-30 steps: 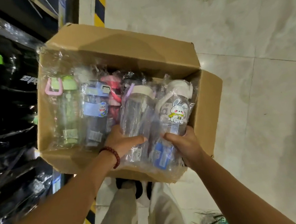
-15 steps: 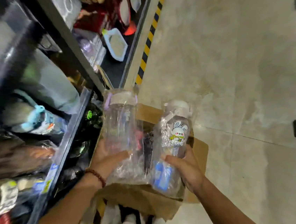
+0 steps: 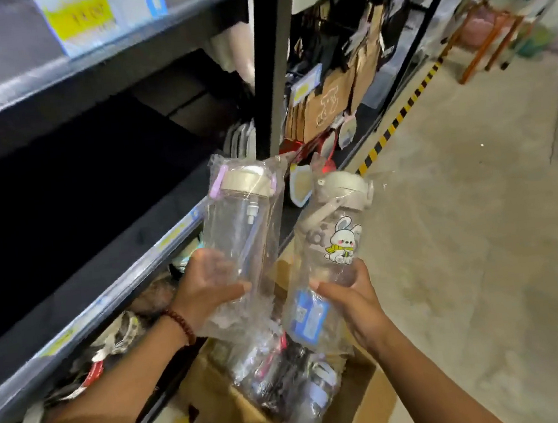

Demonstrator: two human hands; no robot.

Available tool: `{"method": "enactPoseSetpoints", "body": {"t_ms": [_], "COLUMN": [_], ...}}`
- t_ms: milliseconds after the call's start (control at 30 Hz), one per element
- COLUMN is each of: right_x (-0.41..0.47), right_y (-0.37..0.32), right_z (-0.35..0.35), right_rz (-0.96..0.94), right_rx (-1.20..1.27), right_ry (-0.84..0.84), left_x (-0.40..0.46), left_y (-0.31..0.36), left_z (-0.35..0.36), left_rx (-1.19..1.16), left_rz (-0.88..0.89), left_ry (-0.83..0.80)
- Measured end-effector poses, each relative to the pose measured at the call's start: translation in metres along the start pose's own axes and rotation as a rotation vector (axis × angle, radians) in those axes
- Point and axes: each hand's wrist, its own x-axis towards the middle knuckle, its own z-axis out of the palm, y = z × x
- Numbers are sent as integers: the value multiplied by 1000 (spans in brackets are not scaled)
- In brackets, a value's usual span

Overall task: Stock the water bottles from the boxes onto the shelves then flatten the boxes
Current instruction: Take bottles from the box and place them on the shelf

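Observation:
My left hand grips the lower part of a clear bottle with a cream lid and lilac tab, still in its plastic bag. My right hand holds a second bagged bottle, the rabbit-print bottle, by its base. Both bottles stand upright in the air in front of the dark shelf. Below them the open cardboard box sits on the floor with several more wrapped bottles inside.
A black upright post divides the shelving. Hanging bags and goods fill the bay to its right. A blue-and-yellow carton sits on the upper shelf. Yellow-black tape marks the floor edge; pale floor spreads right.
Both hands have lifted the two bottles out of the box and up to shelf height. My view has swung up from the box to the shelves.

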Motion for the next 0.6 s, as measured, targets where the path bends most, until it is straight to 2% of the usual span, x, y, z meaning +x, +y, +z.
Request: {"method": "enactPoseSetpoints", "body": {"t_ms": [300, 600], "right_x": [14, 10], "right_y": [-55, -53], "right_z": [48, 141], "right_rz": [-47, 9], "right_rx": [-134, -287], "right_ry": [-328, -581], "left_x": [-56, -112], "left_y": [29, 33], "left_z": [-35, -95], "left_rx": [-102, -159], "left_rz": [61, 72], "left_ry": [325, 634]}}
